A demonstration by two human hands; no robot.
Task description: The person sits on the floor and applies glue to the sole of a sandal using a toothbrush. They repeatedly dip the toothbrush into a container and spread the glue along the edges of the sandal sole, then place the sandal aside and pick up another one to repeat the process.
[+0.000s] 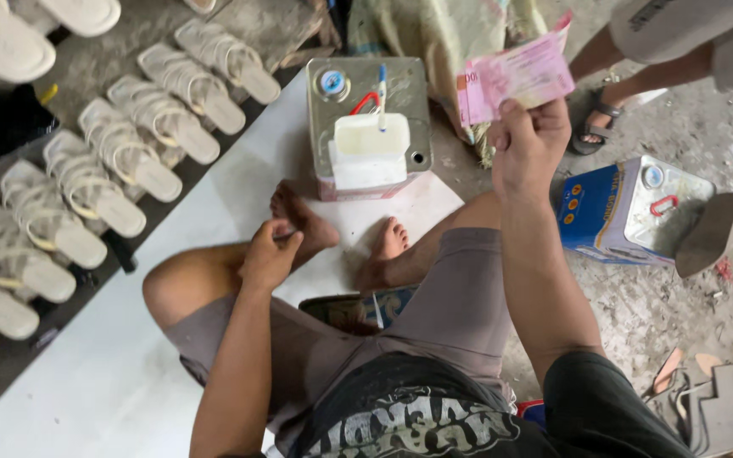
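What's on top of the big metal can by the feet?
On the metal can sits a white plastic tub with a brush handle sticking up. The can's red handle peeks out behind. The tub covers what's inside and beneath it.

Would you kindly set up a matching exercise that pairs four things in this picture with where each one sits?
Things:
1. pink banknotes
2. white tub
3. blue tin
4. pale sandals

Places:
a. lying on the gritty floor by the right arm
b. lined up in rows beyond the white board's left edge
c. held up in the right hand
d. standing on top of the grey metal can

Pairs: 1-c, 2-d, 3-a, 4-b. The left hand rests by the person's foot, closed on something small I cannot make out.
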